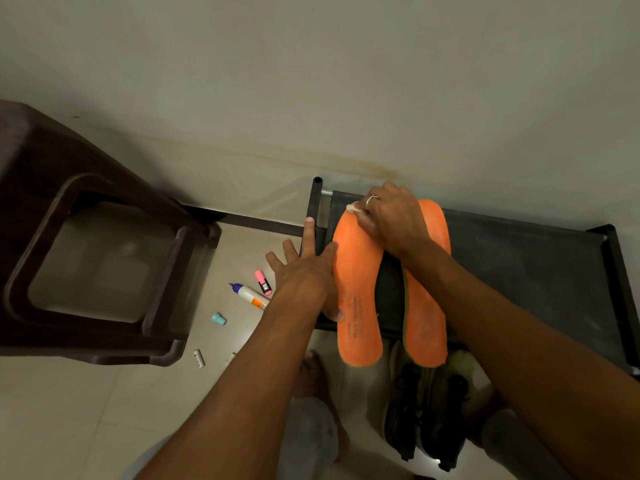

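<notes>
Your L hand (304,271) lay open, fingers spread, thumb on the orange insole (356,289), while R hand (391,220) pinched a small white bit (351,207) at its toe.

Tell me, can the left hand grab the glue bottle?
Probably yes: the glue bottle lies on open floor near the left hand, but that hand must first leave the orange insole it steadies.

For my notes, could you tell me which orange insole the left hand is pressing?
The insole nearer the glue bottle; the other insole lies farther right.
</notes>
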The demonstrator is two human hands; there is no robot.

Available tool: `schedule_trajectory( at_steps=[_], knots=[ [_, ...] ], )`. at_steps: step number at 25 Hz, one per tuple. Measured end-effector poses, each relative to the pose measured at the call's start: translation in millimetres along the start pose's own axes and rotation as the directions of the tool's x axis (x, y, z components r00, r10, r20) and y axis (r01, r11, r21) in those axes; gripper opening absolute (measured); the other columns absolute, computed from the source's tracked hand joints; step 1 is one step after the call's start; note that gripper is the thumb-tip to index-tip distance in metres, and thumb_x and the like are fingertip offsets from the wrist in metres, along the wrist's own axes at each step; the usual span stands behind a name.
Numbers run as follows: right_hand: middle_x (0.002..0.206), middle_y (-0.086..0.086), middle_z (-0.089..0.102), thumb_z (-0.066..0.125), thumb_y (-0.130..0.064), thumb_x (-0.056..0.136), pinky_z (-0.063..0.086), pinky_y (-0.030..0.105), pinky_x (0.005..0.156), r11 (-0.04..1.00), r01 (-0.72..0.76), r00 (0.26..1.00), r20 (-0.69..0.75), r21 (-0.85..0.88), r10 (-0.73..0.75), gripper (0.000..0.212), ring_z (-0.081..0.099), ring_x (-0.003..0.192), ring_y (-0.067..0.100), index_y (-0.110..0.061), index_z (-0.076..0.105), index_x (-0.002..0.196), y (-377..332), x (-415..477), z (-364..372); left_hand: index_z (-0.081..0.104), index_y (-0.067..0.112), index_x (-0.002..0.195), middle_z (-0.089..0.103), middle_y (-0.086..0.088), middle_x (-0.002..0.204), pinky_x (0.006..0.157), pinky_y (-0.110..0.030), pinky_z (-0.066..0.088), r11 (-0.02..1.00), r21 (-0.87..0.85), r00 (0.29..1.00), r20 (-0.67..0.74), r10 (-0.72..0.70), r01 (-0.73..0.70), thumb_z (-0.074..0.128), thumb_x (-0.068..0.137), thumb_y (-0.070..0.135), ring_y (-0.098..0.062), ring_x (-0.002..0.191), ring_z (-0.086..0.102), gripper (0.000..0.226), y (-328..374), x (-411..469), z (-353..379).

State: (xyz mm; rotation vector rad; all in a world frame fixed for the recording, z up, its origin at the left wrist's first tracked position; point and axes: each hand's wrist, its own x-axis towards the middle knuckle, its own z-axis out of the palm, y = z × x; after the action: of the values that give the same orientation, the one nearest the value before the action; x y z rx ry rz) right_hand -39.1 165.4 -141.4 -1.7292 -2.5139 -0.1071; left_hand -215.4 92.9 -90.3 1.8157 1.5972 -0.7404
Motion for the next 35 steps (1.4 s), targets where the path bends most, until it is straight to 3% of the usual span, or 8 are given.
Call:
schedule_trajectory(
  at_steps=[4, 7, 12, 15, 20, 26, 30, 35],
  knots=[
    [0.089, 0.006, 0.069, 0.06, -0.025, 0.09, 0.039, 0.036, 0.071, 0.98, -0.058, 0.998, -0.017, 0.193, 0.062, 0.021, 0.056, 0.083, 0.024, -0.012, 0.076, 0.091, -4.8, -9.2, -2.4, -0.007, 0.039, 0.157, -0.048, -0.007, 0.151, 0.116, -0.069, 0.001, 1.0, 0.012, 1.0, 0.002, -0.007, 0.007, 0.091, 0.064, 0.046, -0.044, 0.149, -0.014, 0.136, 2.8, -0.2, -1.7],
    [0.083, 0.0, 0.07, 0.058, -0.03, 0.083, 0.046, 0.035, 0.07, 0.932, 0.097, 0.982, 0.119, 0.348, -0.147, 0.025, 0.058, 0.078, 0.02, -0.017, 0.078, 0.087, -13.8, -32.1, -5.3, -0.009, 0.039, 0.157, -0.048, -0.008, 0.151, 0.117, -0.068, 0.003, 1.0, 0.021, 1.0, 0.0, -0.013, 0.013, 0.091, 0.065, 0.045, -0.043, 0.15, -0.01, 0.136, 5.6, -0.7, -0.8],
    [0.095, 0.007, 0.069, 0.054, -0.028, 0.096, 0.038, 0.039, 0.075, 0.999, -0.012, 1.0, 0.012, 0.032, 0.011, 0.027, 0.057, 0.091, 0.026, -0.012, 0.075, 0.099, 3.0, -0.6, -4.1, -0.009, 0.038, 0.157, -0.048, -0.011, 0.15, 0.118, -0.066, 0.006, 0.997, 0.068, 1.0, 0.014, -0.021, 0.02, 0.09, 0.065, 0.046, -0.041, 0.149, 0.014, 0.135, 6.3, -1.5, -4.2],
    [0.092, 0.007, 0.07, 0.059, -0.024, 0.092, 0.041, 0.039, 0.073, 0.98, -0.092, 0.994, -0.042, 0.177, 0.101, 0.023, 0.058, 0.087, 0.025, -0.011, 0.076, 0.097, -4.2, -5.8, -11.4, -0.01, 0.038, 0.157, -0.049, -0.012, 0.149, 0.118, -0.066, 0.006, 0.996, 0.083, 0.999, 0.025, -0.023, 0.021, 0.089, 0.066, 0.046, -0.041, 0.146, 0.025, 0.135, 6.8, -1.3, -4.5],
    [0.079, -0.005, 0.068, 0.054, -0.042, 0.087, 0.043, 0.031, 0.067, 0.906, 0.15, 0.953, 0.187, 0.395, -0.239, 0.032, 0.054, 0.075, 0.013, -0.02, 0.077, 0.083, -20.1, -57.2, -16.7, -0.011, 0.039, 0.156, -0.052, -0.013, 0.146, 0.118, -0.066, 0.008, 0.995, 0.089, 0.999, 0.027, -0.039, 0.037, 0.089, 0.066, 0.048, -0.043, 0.142, 0.032, 0.136, 9.1, 1.6, -3.4],
    [0.088, 0.005, 0.072, 0.06, -0.035, 0.094, 0.045, 0.039, 0.073, 0.962, -0.118, 0.991, 0.09, 0.246, 0.099, 0.027, 0.058, 0.082, 0.023, -0.014, 0.077, 0.089, 6.6, -27.7, -14.8, -0.011, 0.039, 0.157, -0.051, -0.012, 0.148, 0.118, -0.067, 0.009, 0.996, 0.076, 0.999, 0.031, -0.037, 0.035, 0.09, 0.065, 0.046, -0.044, 0.141, 0.033, 0.136, 8.3, 1.9, -3.1],
    [0.077, -0.004, 0.07, 0.063, -0.036, 0.087, 0.048, 0.038, 0.068, 0.915, 0.096, 0.95, 0.238, 0.391, -0.201, 0.022, 0.058, 0.075, 0.015, -0.021, 0.076, 0.078, -19.2, -60.0, -17.8, -0.012, 0.039, 0.156, -0.053, -0.012, 0.146, 0.118, -0.066, 0.009, 0.996, 0.082, 0.998, 0.034, -0.043, 0.04, 0.089, 0.066, 0.047, -0.044, 0.141, 0.032, 0.136, 9.8, 4.5, -2.7],
    [0.089, 0.006, 0.07, 0.054, -0.036, 0.099, 0.043, 0.042, 0.074, 0.956, -0.189, 0.98, 0.1, 0.226, 0.17, 0.03, 0.056, 0.082, 0.024, -0.017, 0.077, 0.098, 0.0, -40.9, -13.5, -0.013, 0.039, 0.156, -0.053, -0.011, 0.146, 0.118, -0.067, 0.008, 0.997, 0.071, 0.998, 0.041, -0.037, 0.034, 0.09, 0.067, 0.044, -0.044, 0.142, 0.03, 0.136, 9.3, 5.7, -1.6]
  ],
)
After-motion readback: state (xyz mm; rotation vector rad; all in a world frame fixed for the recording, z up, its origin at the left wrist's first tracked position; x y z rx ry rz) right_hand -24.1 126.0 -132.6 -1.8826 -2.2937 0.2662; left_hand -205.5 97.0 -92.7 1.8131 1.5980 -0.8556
